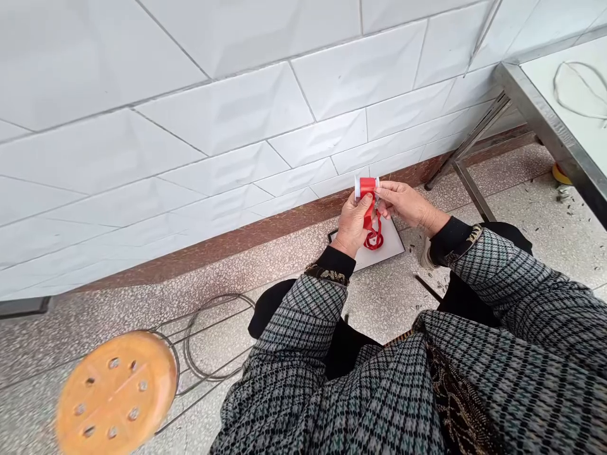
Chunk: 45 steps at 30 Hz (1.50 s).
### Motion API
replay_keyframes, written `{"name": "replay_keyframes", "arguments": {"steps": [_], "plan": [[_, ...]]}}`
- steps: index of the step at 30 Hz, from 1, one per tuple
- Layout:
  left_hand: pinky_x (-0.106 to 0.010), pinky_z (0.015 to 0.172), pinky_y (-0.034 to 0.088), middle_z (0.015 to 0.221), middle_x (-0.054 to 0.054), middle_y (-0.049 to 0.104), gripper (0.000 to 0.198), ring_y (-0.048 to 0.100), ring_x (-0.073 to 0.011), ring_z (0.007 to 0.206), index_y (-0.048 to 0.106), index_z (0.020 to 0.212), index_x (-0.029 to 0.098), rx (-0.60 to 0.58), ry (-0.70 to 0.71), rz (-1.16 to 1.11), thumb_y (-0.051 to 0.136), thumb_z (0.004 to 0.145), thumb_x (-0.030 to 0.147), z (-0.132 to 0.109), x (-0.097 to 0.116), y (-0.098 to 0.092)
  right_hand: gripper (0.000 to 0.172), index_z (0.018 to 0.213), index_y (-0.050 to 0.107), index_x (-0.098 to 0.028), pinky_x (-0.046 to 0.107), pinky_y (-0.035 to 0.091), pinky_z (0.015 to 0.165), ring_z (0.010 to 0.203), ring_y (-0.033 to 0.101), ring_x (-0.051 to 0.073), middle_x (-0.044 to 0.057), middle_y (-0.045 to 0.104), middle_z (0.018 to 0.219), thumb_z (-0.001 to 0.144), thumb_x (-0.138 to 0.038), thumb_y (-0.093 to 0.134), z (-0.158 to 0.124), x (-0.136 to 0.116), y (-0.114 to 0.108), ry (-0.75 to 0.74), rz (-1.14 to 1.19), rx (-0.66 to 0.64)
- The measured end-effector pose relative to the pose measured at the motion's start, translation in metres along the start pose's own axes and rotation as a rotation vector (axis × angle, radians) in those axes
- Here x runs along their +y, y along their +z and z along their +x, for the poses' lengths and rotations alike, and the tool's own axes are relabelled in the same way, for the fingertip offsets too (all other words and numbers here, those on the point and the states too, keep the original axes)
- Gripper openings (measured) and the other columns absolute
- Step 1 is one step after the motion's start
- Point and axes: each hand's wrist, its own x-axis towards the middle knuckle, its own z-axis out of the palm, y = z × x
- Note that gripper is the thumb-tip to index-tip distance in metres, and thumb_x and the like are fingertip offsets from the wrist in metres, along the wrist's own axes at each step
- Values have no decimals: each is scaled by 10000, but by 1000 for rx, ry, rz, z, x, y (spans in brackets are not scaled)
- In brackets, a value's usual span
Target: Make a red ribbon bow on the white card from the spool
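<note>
A white spool wound with red ribbon is held up in front of the tiled wall. My left hand is closed round its lower left side, thumb pressed on the ribbon. At the spool's right end, the fingers of my right hand pinch its rim; some of those fingertips are hidden. Loose red ribbon hangs in loops below both hands. Beneath it, a flat white board or box lid with a dark edge lies on the floor.
An orange round stool with holes in its seat lies tipped over at lower left, its metal legs toward me. At right stands a metal-framed table with a pale cord on top. Dark scraps litter the speckled floor.
</note>
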Motion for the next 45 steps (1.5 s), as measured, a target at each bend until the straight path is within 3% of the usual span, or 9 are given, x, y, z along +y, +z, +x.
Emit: {"name": "replay_keyframes", "arguments": {"steps": [4,8,14,23,25,28,31,35,45], "plan": [[-228,495,384,628,50,573,479,502,-73,516,597,842,190,-44,-29,13,940,710,497,-4,0,6,299,717,658,-162,149,425,468,459,579,87,-2,649,541,1015,-171,656,4,4,1,-35,-35,108],[-221,483,330,642,41,579,391,424,-45,486,646,787,157,51,-77,130,912,754,441,-6,-6,5,433,591,590,-164,141,322,427,417,435,54,-26,562,486,1021,-114,585,8,10,-3,-113,-70,288],[-216,616,404,707,13,648,291,518,-76,635,726,774,141,94,62,293,897,761,376,1,-20,-4,319,719,564,-167,129,177,366,401,306,33,-77,471,525,1033,-153,616,11,8,-9,136,336,282],[-222,544,344,605,30,593,255,459,-71,541,677,712,147,167,125,436,864,776,307,4,-19,-9,311,832,597,-153,89,213,317,380,391,23,-49,536,568,1117,-114,481,7,-4,-9,317,531,306],[-214,557,377,622,43,608,234,508,-79,543,691,865,164,195,128,373,879,759,252,4,-18,-8,307,837,615,-149,84,259,319,383,411,28,-43,548,564,1116,-116,494,8,-1,-10,315,546,319],[-209,557,397,611,79,591,548,532,-91,524,663,1236,228,165,123,326,892,741,178,3,-15,-9,304,852,644,-142,85,369,352,403,465,40,-29,585,571,1120,-123,501,10,4,-13,308,556,333],[-213,534,384,629,72,601,700,508,-88,501,623,1391,261,52,86,355,895,752,173,5,-13,-14,340,831,640,-137,81,403,367,402,476,43,-30,565,533,1133,-136,484,12,6,-15,363,566,324],[-216,553,429,709,41,660,662,557,-98,551,657,1341,245,-2,88,361,915,733,199,9,-11,-19,360,819,629,-135,70,407,366,386,478,40,-37,537,502,1143,-151,473,11,3,-16,440,563,313],[-263,786,560,1030,-38,772,593,715,-142,843,668,1232,202,-47,75,261,925,698,208,11,-5,-19,339,815,611,-152,75,445,389,423,513,46,-28,573,545,1137,-165,506,3,-6,-14,412,553,303]]}}
